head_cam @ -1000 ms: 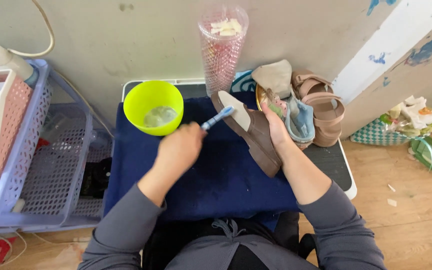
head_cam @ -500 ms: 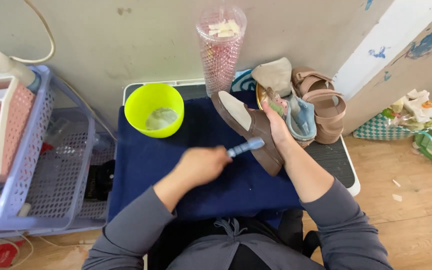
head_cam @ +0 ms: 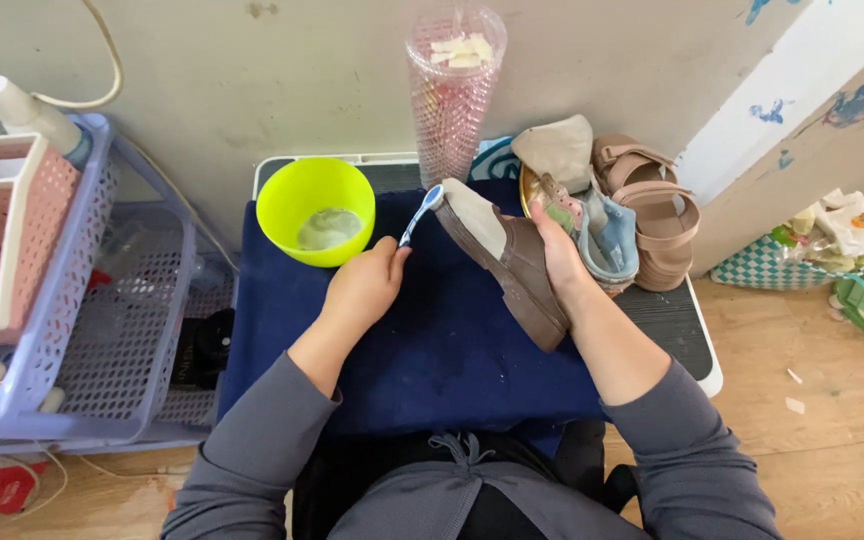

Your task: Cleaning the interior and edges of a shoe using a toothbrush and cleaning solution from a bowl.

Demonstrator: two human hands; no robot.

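Just then my left hand [head_cam: 364, 290] had its fingers closed around the handle of a blue-and-white toothbrush [head_cam: 419, 214], whose bristled head pointed up and away from me, just beside the toe of the brown shoe [head_cam: 508, 262]. Whether the bristles touched the shoe I could not tell. My right hand [head_cam: 558, 262] gripped that shoe from its far side, fingers wrapped over the upper, so the shoe stood tilted with its pale sole [head_cam: 474, 212] turned toward the brush and its heel nearest me. The shoe sat between my two hands, above the dark blue cloth [head_cam: 432, 340] that covered the table [head_cam: 697, 345].

Beyond my left hand, near the brush head, stood a lime-green bowl [head_cam: 315, 208] with a pale paste in its bottom. A tall clear pink cup [head_cam: 452, 90] rose behind the shoe against the wall. To the right of my right hand lay a heap of other footwear: a light blue shoe [head_cam: 612, 235] touching my fingers, a beige shoe [head_cam: 558, 150] behind it, and a tan strapped sandal [head_cam: 652, 210] on the outside. At my left a lavender plastic basket [head_cam: 102, 330] stood on the floor, with a pink basket [head_cam: 2, 240] set in it.
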